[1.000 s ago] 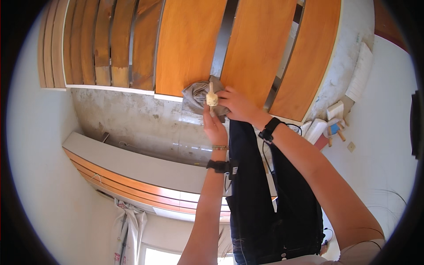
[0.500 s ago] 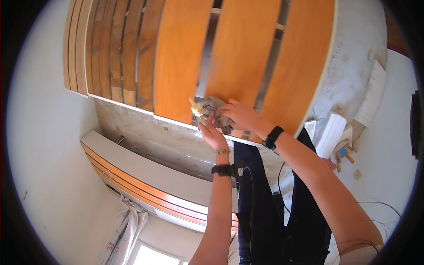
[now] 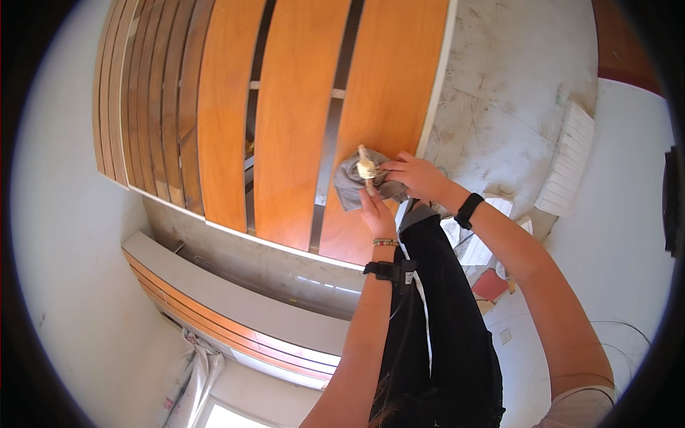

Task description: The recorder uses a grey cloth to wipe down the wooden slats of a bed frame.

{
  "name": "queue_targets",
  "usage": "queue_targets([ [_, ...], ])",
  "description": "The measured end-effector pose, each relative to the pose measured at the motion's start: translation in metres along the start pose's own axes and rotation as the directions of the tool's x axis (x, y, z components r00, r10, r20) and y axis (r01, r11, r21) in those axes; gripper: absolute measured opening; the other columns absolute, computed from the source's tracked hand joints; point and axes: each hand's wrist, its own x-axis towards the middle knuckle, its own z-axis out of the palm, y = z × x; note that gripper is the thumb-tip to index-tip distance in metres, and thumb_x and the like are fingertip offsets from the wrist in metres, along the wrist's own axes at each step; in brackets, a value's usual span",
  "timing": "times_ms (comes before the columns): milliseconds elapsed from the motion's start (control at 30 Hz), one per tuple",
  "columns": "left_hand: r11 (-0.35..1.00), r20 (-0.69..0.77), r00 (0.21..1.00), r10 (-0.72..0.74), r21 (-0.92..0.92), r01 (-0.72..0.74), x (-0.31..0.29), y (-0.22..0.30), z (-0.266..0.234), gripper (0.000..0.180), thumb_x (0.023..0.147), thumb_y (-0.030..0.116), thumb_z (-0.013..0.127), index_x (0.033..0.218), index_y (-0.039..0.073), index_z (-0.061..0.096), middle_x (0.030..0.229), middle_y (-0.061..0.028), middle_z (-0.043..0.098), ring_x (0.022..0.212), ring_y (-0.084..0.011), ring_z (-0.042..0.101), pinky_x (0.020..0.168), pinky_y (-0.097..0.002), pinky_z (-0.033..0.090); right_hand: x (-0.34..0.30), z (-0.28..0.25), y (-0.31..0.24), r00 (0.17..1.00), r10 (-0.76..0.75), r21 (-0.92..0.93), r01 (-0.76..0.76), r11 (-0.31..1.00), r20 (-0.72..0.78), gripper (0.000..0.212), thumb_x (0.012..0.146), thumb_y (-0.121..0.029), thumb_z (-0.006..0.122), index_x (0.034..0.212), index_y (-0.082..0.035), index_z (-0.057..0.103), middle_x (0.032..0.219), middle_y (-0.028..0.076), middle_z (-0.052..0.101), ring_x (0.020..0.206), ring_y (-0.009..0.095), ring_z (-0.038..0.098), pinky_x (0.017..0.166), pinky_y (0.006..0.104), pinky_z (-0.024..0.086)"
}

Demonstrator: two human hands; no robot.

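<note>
My left hand (image 3: 376, 215) is closed around the lower end of a short wooden-handled tool (image 3: 367, 168) with a pale yellow, lumpy middle; its exact kind is not clear. Beneath and around the tool is a crumpled grey cloth (image 3: 348, 187). Fingers bent, my right hand (image 3: 422, 178) grips the right side of this cloth, its fingertips close to the tool. Both hands are over the near end of an orange-brown wooden board (image 3: 385, 78), the rightmost of several boards laid side by side with dark gaps between them.
Darker narrow slats (image 3: 171, 107) lie farther left. A second slatted panel with a grey edge (image 3: 235, 292) stands lower left. On the right are the stained floor (image 3: 492, 93), a white ridged sheet (image 3: 567, 160) and a red item (image 3: 490, 285). My dark-trousered leg (image 3: 449, 314) is close to the boards.
Both hands, the cloth and the tool have shifted right, from the gap between boards onto the rightmost board. The boards now appear farther left in view. My legs have moved too.
</note>
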Motion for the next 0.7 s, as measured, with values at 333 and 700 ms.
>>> queue_targets([
  [333, 0.966, -0.053, 0.998, 0.023, -0.255, -0.036, 0.062, 0.025, 0.034, 0.027, 0.091, 0.008, 0.033, 0.112, -0.004, 0.045, 0.099, -0.0052, 0.053, 0.078, -0.0111, 0.043, 0.071, -0.0249, 0.039, 0.034, -0.016, 0.032, 0.930, -0.033, -0.089, 0.001, 0.996, -0.366, 0.028, 0.053, 0.002, 0.063, 0.079, -0.010, 0.058, 0.115, -0.008, 0.053, 0.089, 0.018, 0.048, 0.079, 0.0306, 0.039],
  [700, 0.975, -0.088, 0.996, -0.023, -0.222, 0.003, 0.143, 0.072, 0.097, 0.027, 0.089, 0.007, 0.035, 0.111, -0.002, 0.048, 0.090, -0.0037, 0.051, 0.076, -0.0102, 0.043, 0.068, -0.0239, 0.038, 0.106, -0.098, 0.092, 0.949, 0.036, -0.008, -0.040, 0.999, -0.314, 0.024, 0.057, 0.008, 0.055, 0.074, -0.008, 0.059, 0.105, -0.003, 0.059, 0.082, 0.022, 0.049, 0.073, 0.0325, 0.042],
])
